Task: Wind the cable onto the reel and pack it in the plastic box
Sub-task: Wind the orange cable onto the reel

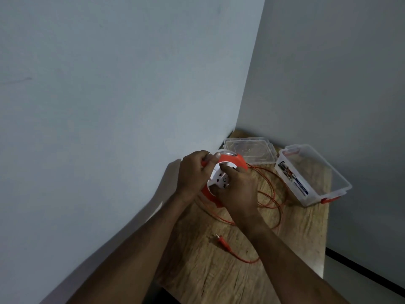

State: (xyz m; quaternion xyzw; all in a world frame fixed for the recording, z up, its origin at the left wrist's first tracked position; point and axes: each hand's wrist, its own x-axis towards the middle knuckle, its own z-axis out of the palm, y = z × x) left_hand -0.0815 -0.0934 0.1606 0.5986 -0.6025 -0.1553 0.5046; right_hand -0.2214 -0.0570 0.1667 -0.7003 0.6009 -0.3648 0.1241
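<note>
The left hand [192, 172] grips the rigid, light orange reel [221, 178] by its rim, the right hand [237, 189] holds its white hub, and the thin, limp cable [271, 200] beside the reel tangles easily.

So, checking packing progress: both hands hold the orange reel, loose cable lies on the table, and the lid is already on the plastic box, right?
Not quite. The head view shows the lid lying off, beside the open plastic box. The rest stands: both hands, left and right, hold the orange reel, and loose cable lies on the table.
</note>
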